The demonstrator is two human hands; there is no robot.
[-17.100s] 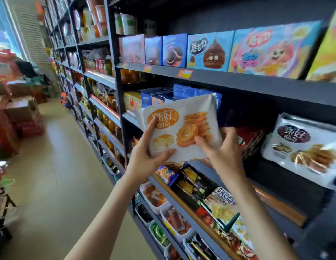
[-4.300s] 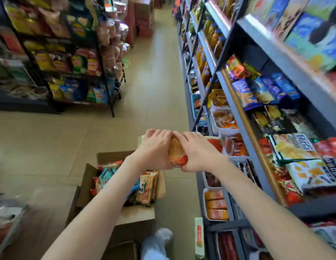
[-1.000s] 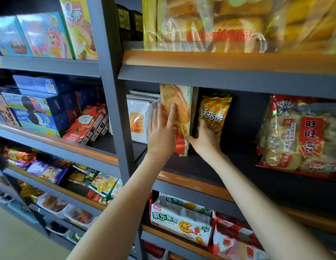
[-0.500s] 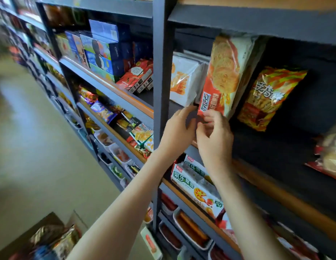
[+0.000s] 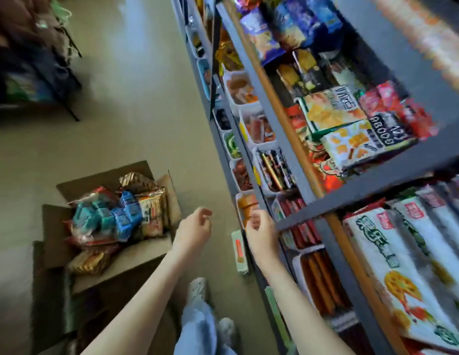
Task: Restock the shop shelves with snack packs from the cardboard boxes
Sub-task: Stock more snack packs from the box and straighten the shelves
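Observation:
An open cardboard box (image 5: 146,249) stands on the floor at lower left, filled with several snack packs (image 5: 115,216) in blue, orange and red wrappers. My left hand (image 5: 195,230) hangs above the floor just right of the box, fingers loosely curled, holding nothing. My right hand (image 5: 260,231) hovers beside the front edge of the grey shelf unit (image 5: 282,129), also loosely curled and empty. The shelves on the right hold many snack packs (image 5: 351,134).
A long pack (image 5: 239,251) lies on the floor by the shelf foot. White bins (image 5: 251,124) of small snacks line the lower shelves. Another display rack (image 5: 31,73) stands at the far left across the beige aisle floor. My legs and shoes (image 5: 197,290) are below.
Both hands have let go of the biscuit pack left standing on the shelf and dropped away from it. My view has swung down to the floor and the box.

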